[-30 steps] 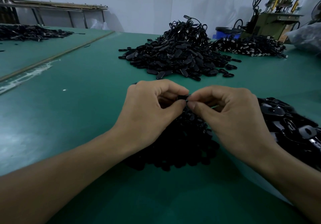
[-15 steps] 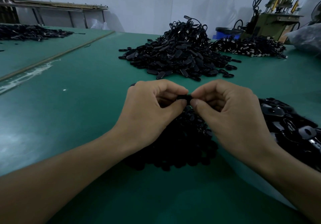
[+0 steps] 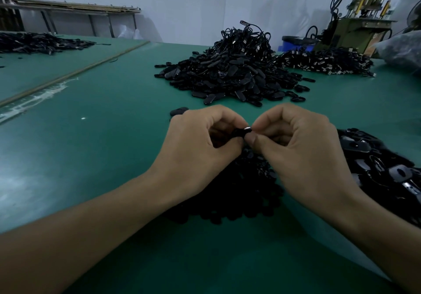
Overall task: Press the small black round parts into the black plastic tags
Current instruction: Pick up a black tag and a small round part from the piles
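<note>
My left hand [image 3: 200, 150] and my right hand [image 3: 296, 152] meet at the middle of the green table [image 3: 102, 145], both with curled fingers. Between their fingertips they pinch one black plastic tag [image 3: 242, 132], most of it hidden by the fingers; a small shiny spot shows on its top. Whether a small round part sits in it cannot be seen. Directly under the hands lies a low heap of small black round parts [image 3: 239, 193]. At the right, a pile of black tags [image 3: 382, 168] with holes lies beside my right wrist.
A big heap of black tags with cords [image 3: 230, 74] stands further back, another heap [image 3: 325, 62] behind it at the right. A machine [image 3: 362, 20] and a blue bin [image 3: 293, 43] are at the back right. Black pieces [image 3: 38, 41] cover a second table at the left.
Both hands rose slightly and drew closer over the tag. The right hand's fingers curled tighter, and the tag turned so a shiny spot shows.
</note>
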`<state>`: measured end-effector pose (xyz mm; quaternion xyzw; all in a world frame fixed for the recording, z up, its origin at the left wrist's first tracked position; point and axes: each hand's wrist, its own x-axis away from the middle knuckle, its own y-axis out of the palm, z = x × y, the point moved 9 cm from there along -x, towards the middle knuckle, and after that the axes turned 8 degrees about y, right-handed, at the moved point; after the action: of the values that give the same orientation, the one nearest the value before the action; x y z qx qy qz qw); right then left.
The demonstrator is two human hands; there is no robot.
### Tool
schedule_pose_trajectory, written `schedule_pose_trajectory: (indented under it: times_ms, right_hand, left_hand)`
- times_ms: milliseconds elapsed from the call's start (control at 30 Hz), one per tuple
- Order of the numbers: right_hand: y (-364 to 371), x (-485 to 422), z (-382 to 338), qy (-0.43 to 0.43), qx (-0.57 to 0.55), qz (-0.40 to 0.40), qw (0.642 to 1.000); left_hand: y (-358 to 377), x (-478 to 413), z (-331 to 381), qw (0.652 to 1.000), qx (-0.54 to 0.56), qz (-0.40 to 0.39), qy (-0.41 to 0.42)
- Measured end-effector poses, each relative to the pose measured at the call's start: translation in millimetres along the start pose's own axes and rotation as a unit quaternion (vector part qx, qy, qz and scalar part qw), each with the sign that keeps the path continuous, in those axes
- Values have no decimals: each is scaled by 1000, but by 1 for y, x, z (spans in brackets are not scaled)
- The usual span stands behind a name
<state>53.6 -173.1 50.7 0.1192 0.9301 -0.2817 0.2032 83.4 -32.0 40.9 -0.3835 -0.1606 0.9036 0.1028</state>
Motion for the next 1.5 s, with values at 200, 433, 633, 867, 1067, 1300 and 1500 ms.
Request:
schedule_pose_trajectory:
  times_ms: [200, 433, 633, 867, 1067, 1300, 1500]
  right_hand:
    - [9, 8, -13, -36, 38, -28, 998]
    - [1, 4, -11, -57, 78, -4, 995]
    - [1, -4, 4, -7, -9, -48, 999]
    - [1, -7, 13, 19, -54, -57, 997]
    - [2, -7, 13, 13, -39, -69, 997]
    - [-1, -8, 8, 14, -14, -60, 998]
    - [1, -8, 8, 33, -20, -63, 997]
  left_hand:
    - [-7, -1, 11, 992, -113, 13, 52]
    - [-8, -3, 0, 999, -40, 11, 1]
    - [-2, -4, -10, 997, 55, -18, -45]
    - [-3, -3, -18, 988, 123, -6, -89]
    - [0, -2, -19, 983, 152, -9, -104]
    - [-3, -4, -17, 986, 141, -9, -90]
    - [-3, -5, -17, 986, 141, -14, -85]
